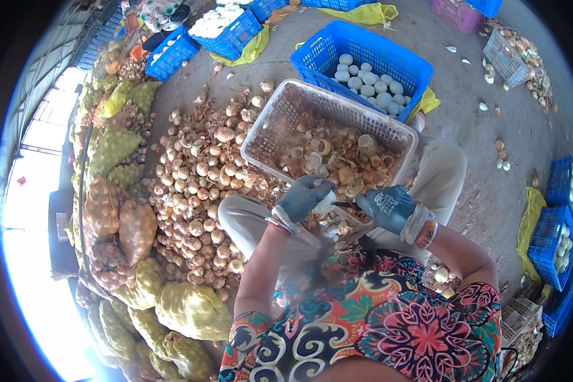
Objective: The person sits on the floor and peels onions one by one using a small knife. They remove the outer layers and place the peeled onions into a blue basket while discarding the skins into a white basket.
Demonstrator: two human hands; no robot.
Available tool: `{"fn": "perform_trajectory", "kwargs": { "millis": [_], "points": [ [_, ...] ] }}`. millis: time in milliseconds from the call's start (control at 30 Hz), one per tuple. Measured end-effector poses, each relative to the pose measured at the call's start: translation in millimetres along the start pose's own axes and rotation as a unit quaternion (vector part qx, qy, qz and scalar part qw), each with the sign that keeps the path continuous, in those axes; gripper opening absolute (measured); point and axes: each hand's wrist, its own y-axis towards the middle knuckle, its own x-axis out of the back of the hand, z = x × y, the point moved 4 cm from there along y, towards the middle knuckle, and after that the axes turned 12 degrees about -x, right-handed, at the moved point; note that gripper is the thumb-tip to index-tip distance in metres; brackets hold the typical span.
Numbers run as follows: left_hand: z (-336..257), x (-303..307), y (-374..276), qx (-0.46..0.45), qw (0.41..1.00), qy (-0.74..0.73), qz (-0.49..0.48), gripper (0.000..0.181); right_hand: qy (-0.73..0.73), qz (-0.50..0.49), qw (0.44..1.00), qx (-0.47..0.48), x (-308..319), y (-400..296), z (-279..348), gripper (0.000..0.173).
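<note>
My left hand (305,196), in a grey-blue work glove, grips a peeled white onion (325,202). My right hand (386,206), gloved alike, is shut around the dark handle of a small knife (345,204). The knife points left at the onion; its blade is too small to make out. Just beyond both hands sits a whitish plastic crate (286,106) with brown onion skins and cut ends (346,174) on its bottom. Behind it, a blue plastic crate (358,43) holds many peeled white onions (367,90).
Unpeeled onions (205,167) lie in a broad heap to my left. Past them, full mesh sacks (191,310) are stacked. More blue crates (229,36) of peeled onions stand at the far left and the right edge (551,243). A grey crate (506,57) with peelings stands at the upper right.
</note>
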Motion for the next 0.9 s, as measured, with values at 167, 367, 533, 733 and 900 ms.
{"fn": "perform_trajectory", "kwargs": {
  "millis": [167, 367, 533, 733, 900],
  "points": [
    [41, 6, 18, 0.004, 0.997, -0.045, -0.068, 0.023, 0.056, -0.036, 0.998, -0.017, -24, 11, -13, 0.015],
    [69, 7, 28, 0.016, 0.945, -0.263, -0.193, 0.031, 0.127, -0.071, 0.984, -0.106, -38, 15, -22, 0.019],
    [117, -1, 45, -0.004, 0.918, -0.331, -0.219, 0.031, 0.329, -0.125, 0.908, -0.227, -68, 45, -62, 0.018],
    [10, 78, -5, -0.151, 0.939, 0.101, -0.291, 0.056, 0.175, -0.289, 0.893, -0.298, -41, 107, -162, 0.036],
    [46, 204, -162, -0.215, 0.801, 0.144, -0.540, 0.046, -0.028, -0.157, 0.959, -0.233, -71, 139, -248, 0.047]
  ]
}}
